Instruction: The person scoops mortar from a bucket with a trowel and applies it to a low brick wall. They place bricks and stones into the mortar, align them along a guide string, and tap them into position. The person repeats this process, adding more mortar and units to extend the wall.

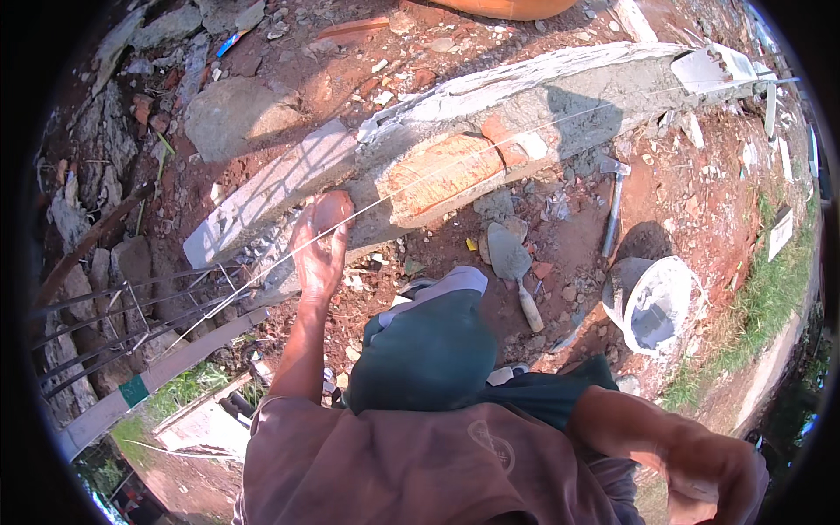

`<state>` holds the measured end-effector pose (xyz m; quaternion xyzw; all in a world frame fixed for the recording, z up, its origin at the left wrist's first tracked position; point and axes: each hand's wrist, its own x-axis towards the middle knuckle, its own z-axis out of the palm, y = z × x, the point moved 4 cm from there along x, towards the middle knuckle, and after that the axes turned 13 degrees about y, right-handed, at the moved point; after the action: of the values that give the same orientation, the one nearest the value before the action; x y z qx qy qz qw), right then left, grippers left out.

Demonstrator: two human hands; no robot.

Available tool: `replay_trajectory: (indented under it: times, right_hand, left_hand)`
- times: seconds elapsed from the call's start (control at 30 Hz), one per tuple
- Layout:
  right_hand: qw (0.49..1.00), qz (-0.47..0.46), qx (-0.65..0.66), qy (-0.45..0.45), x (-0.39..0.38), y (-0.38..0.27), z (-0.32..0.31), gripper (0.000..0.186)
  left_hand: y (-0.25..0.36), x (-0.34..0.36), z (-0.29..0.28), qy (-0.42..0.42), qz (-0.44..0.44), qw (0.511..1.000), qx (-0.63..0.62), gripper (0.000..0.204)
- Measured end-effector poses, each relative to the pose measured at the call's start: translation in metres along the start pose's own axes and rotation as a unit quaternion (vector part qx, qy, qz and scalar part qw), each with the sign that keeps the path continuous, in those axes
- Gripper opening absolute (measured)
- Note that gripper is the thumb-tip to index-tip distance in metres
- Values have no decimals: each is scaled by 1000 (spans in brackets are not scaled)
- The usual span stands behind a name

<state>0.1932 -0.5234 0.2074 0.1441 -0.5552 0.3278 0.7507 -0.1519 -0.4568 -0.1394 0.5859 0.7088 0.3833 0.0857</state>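
My left hand [315, 249] grips a reddish brick piece [334, 208] on the low mortared footing [367, 241], beside a taut white string [394, 190]. To its right, orange brickwork [437, 175] lies in the grey mortar. My right arm [630, 429] is bent at the lower right; its fingers cannot be made out clearly. A trowel [509, 254] with a pale handle lies on the dirt in front of me, a hammer [612, 210] farther right, and a white bucket [656, 311] with grey contents stands below the hammer.
Steel rebar [87, 315] and a long board [157, 376] run along the lower left. Rubble and large stones [236, 114] cover the ground beyond the footing. An orange object [499, 7] shows at the top edge. Grass [761, 306] grows at the right.
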Motion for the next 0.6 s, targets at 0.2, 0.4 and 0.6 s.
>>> replay_trajectory:
  times: [0.2,0.4,0.6]
  right_hand:
    - [478,543,-648,238,-242,7,-178,40]
    - [172,634,-747,-99,-471,-50,-182,45]
    - [280,643,-711,-55,-454,-77,-177,33]
  left_hand:
    - [69,27,22,-63,177,979,78,66]
    - [141,44,76,-133,247,957,-66,61]
    - [224,13,104,-262,279,910,-162,52]
